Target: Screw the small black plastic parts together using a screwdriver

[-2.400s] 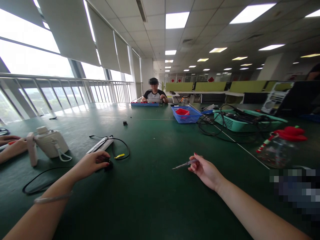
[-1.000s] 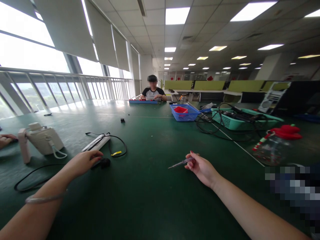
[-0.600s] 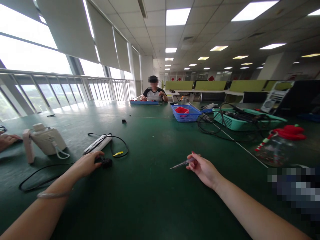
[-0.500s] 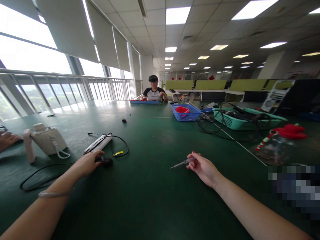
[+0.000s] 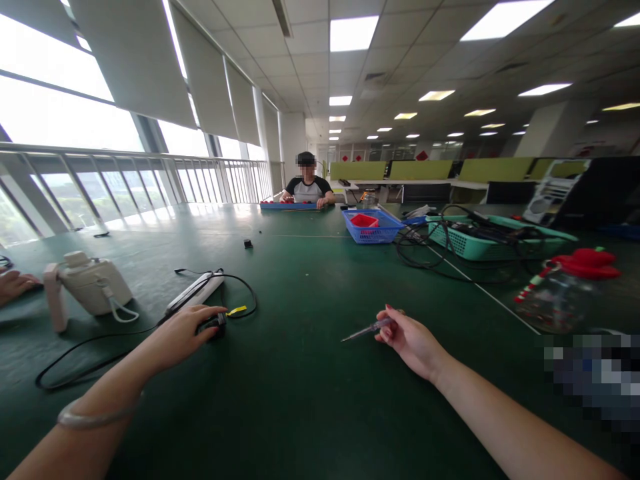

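Note:
My left hand [image 5: 183, 333] is closed over a small black object [image 5: 216, 325] at the left of the green table. The fingers cover much of that object, so its kind is unclear. Just beyond it lies a white power strip [image 5: 197, 292] with a black cable [image 5: 254, 293] that bears a yellow tag [image 5: 237, 311]. On the right side, my right hand [image 5: 407, 339] grips a slim screwdriver [image 5: 367, 330] by its clear handle. The blade points left and slightly down, over the tabletop.
A white bottle [image 5: 97, 283] stands at left near another person's hand [image 5: 17, 285]. A jar with a red lid [image 5: 563, 293] is at right. Farther back are a blue basket [image 5: 373, 233], a green basket [image 5: 480, 250] with cables and a seated person [image 5: 306, 190].
My left hand has shifted a little right, its fingers now reaching over the black object, which appears turned. My right hand stays nearly still. The seated person's raised hand has come down.

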Demonstrator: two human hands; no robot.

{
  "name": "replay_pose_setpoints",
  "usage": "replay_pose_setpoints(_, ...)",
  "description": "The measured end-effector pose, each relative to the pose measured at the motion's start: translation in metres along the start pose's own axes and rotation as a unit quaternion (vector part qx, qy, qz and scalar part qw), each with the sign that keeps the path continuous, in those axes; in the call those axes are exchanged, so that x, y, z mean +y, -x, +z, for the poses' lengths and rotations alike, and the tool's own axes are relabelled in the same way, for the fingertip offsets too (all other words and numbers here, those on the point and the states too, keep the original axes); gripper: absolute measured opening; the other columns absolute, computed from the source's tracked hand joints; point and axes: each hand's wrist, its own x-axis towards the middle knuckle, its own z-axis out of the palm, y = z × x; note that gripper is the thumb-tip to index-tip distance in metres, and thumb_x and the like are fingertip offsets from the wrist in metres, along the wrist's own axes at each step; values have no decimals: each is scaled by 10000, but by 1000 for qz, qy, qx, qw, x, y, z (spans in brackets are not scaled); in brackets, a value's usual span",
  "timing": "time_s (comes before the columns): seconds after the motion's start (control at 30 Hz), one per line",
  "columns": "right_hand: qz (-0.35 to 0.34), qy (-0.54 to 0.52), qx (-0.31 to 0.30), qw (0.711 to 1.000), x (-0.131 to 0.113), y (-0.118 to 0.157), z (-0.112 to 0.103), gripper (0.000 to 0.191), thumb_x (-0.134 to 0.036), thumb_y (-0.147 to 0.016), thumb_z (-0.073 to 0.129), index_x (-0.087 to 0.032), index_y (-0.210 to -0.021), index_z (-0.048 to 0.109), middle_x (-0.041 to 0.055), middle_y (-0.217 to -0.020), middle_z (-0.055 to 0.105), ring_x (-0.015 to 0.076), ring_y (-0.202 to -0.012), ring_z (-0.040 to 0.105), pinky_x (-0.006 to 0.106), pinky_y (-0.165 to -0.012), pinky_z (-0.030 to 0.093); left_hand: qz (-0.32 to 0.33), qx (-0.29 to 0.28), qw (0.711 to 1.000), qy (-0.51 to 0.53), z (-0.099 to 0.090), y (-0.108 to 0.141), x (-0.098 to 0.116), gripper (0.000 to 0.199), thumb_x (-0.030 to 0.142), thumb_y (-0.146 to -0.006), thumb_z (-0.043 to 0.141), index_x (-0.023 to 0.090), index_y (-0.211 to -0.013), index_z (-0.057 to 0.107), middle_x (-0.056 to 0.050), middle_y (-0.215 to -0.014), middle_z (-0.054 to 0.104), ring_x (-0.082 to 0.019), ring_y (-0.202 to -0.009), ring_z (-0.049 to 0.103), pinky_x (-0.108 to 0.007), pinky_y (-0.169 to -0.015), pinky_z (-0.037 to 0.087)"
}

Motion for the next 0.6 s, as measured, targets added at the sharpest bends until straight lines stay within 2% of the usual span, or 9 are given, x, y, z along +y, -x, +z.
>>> replay_pose_setpoints(0.13, -4, -3, 7, 1000, -1, 0, 2, 206, -355, -832, 685, -157, -778, 704, -14, -609, 521, 122, -603, 513, 314, -734, 526, -9, -14, 1000, 1, 3, -1, 1, 536, 508, -781, 539, 275, -1259, 617, -79, -1239, 631, -307, -1135, 572, -397, -1010, 433)
replay_pose_setpoints(0.37, 0, -4, 12, 1000, -1, 1, 3, 210, -347, -845, 671, -148, -788, 709, -9, -625, 526, 121, -610, 513, 312, -730, 529, 15, 8, 1000, -24, 8, -3, 1, 513, 502, -817, 510, 260, -1255, 624, -82, -1247, 621, -308, -1150, 562, -407, -1026, 424)
replay_pose_setpoints(0.6, -3, 1, 2, 1000, 1, 0, 0, 218, -339, -874, 635, -147, -808, 712, -8, -639, 517, 123, -629, 511, 320, -750, 531, 20, -3, 998, -58, 14, -5, 4, 472, 425, -819, 524, 264, -1251, 629, -87, -1256, 624, -310, -1139, 578, -430, -1033, 423)
